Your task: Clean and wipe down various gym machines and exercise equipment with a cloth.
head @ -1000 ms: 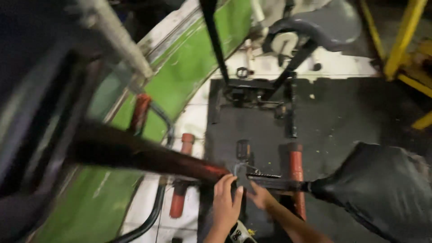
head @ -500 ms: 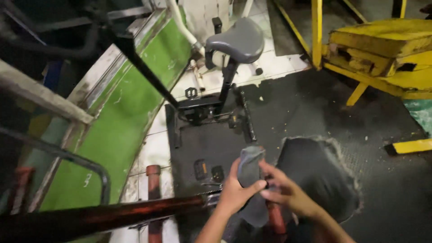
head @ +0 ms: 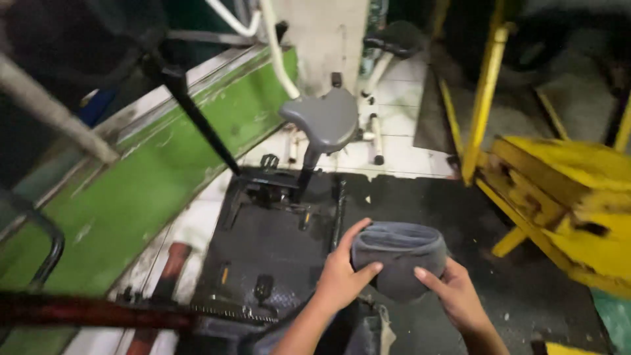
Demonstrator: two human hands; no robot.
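While both hands grip it, the grey cover [head: 398, 258] sits near centre | left hand [head: 342, 276] clasps its left edge | right hand [head: 455, 296] pinches right edge | bike seat [head: 320, 118] beyond.

The floor is white tile [head: 401, 154] toward twelve o'clock, with a dark rubber mat [head: 269, 240] laid over it at the centre. A grey-saddled exercise bike [head: 320, 118] stands on the mat's far edge. At three o'clock a battered yellow frame [head: 565, 197] rests on the dark floor; a green board [head: 144, 190] runs along nine o'clock.
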